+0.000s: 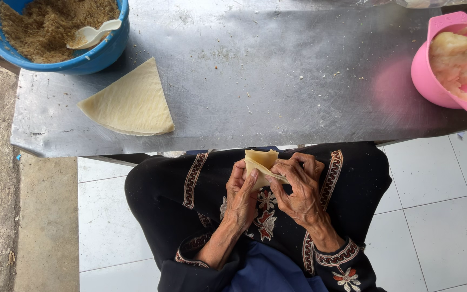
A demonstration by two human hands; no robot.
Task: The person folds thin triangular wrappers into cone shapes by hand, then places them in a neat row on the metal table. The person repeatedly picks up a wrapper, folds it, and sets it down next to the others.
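Hands (271, 189) around folded wrapper (260, 162)

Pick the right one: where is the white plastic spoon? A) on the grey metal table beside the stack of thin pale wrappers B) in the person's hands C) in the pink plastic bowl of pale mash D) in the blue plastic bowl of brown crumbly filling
D: the white plastic spoon lies in the blue plastic bowl on top of the brown crumbly filling, while both hands hold only a folded pale wrapper.
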